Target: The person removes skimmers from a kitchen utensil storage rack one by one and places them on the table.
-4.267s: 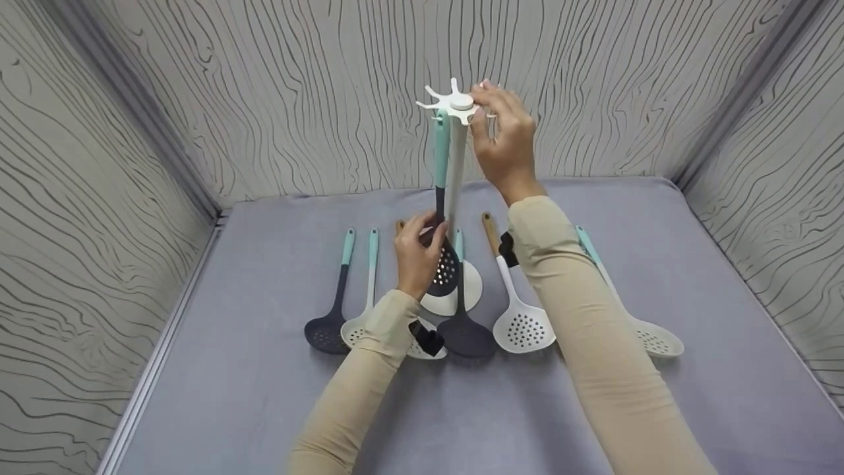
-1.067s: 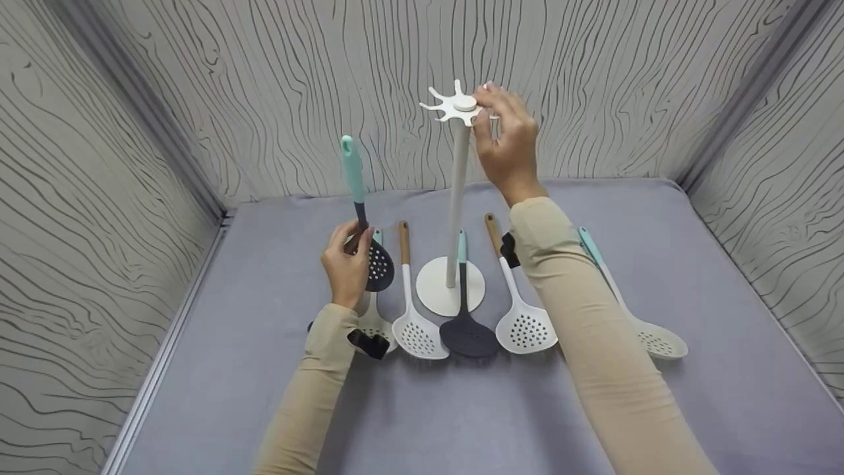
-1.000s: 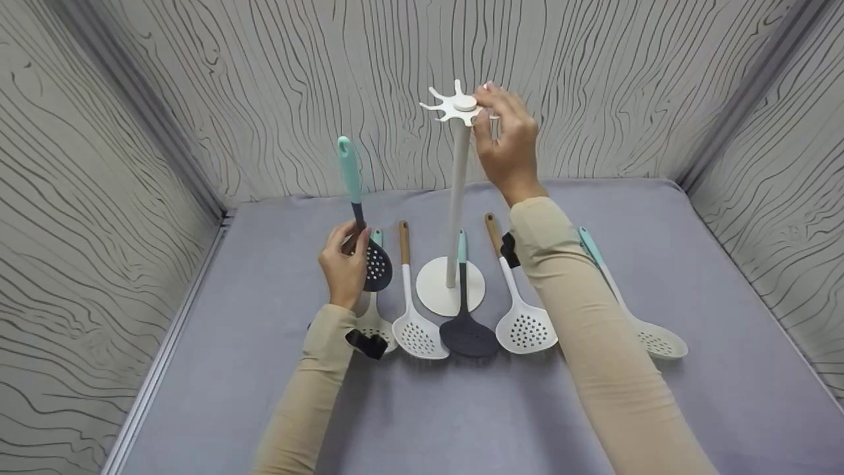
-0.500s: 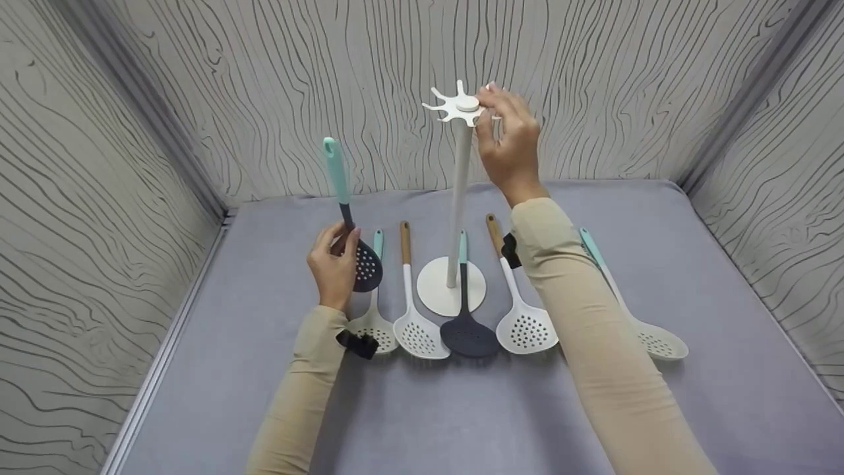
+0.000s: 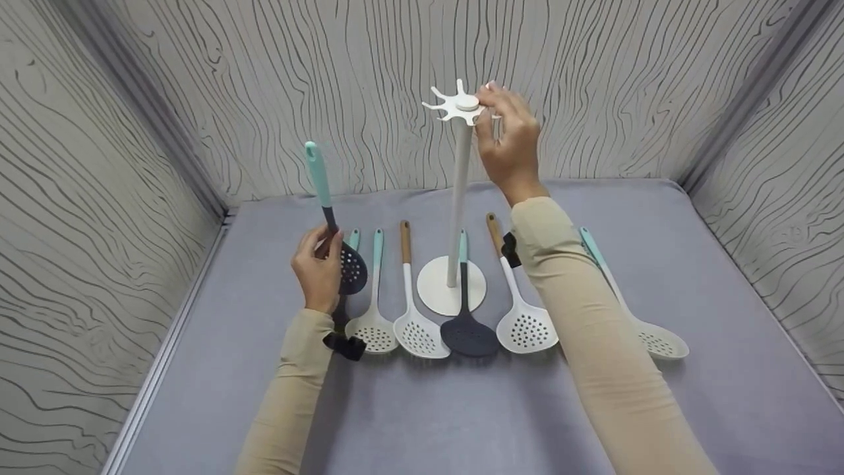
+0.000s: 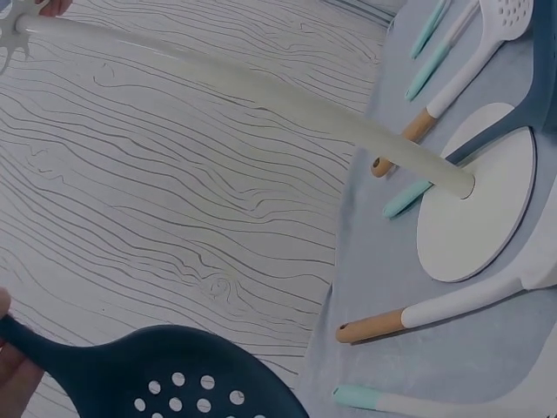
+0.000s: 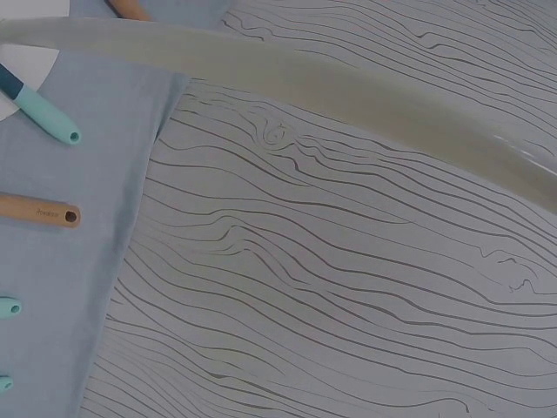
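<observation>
My left hand (image 5: 318,272) pinches a dark perforated skimmer (image 5: 353,269) by the neck and holds it raised at the left, its teal handle up and tilted. In the left wrist view the head of this skimmer (image 6: 170,361) fills the lower edge. At the middle rises a white utensil stand (image 5: 459,198) with a round base and a star of hooks on top. Fingers and thumb of my right hand (image 5: 511,145) grip the right side of that hook top, hiding some hooks. No utensil hangs on the hooks in view. The right wrist view shows the stand's pole (image 7: 305,78), not the hand.
Several utensils lie in a row on the grey cloth (image 5: 422,409): a pale skimmer (image 5: 373,330), a white wood-handled turner (image 5: 421,335), a dark turner (image 5: 468,335) before the base, another white turner (image 5: 526,330), and a pale skimmer (image 5: 661,341) at right. Patterned walls enclose the table.
The teal-handled skimmer was beside the stand's hooks; my left hand has carried it away leftward and it now leans left. My right hand has stayed on the hook top.
</observation>
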`<state>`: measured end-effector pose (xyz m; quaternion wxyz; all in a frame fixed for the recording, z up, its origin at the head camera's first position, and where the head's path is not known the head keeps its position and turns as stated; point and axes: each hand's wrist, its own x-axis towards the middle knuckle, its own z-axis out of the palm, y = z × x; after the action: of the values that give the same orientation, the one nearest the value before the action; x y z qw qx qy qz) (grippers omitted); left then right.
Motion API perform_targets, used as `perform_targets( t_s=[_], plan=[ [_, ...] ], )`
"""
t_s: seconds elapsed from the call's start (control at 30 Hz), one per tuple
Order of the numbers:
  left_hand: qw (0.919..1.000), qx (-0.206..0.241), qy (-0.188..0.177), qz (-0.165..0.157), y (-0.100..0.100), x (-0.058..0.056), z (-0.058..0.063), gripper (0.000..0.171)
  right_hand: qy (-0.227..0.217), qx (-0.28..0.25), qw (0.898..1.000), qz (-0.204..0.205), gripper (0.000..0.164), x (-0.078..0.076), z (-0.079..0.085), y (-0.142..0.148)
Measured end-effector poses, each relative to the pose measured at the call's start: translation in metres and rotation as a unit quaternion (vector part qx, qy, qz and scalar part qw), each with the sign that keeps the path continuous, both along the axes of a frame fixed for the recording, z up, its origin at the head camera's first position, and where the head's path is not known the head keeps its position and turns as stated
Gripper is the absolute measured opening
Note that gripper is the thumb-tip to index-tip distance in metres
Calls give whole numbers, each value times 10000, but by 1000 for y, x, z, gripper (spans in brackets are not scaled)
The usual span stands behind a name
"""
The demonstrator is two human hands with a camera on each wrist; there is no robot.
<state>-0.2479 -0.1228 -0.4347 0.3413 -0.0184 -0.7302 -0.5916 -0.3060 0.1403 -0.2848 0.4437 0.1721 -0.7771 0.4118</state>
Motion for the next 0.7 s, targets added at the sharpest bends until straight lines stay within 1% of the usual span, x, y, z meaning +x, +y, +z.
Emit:
perform_targets(
  t_s=[0.2,0.33,0.53,0.7],
  plan=[
    [9994,-215,161,214,-7,-1,-2,22,6,-7,10000,1,32,1,0,0],
    [9988,-295,290,273,-13,-1,-4,21,-52,-7,10000,21,33,1,0,0],
    [9980,-348,264,449,-21,-2,-14,18,-50,19,10000,39,32,1,0,0],
    [9981,-308,248,473,-26,-1,-14,19,31,11,10000,58,31,1,1,1]
  ],
)
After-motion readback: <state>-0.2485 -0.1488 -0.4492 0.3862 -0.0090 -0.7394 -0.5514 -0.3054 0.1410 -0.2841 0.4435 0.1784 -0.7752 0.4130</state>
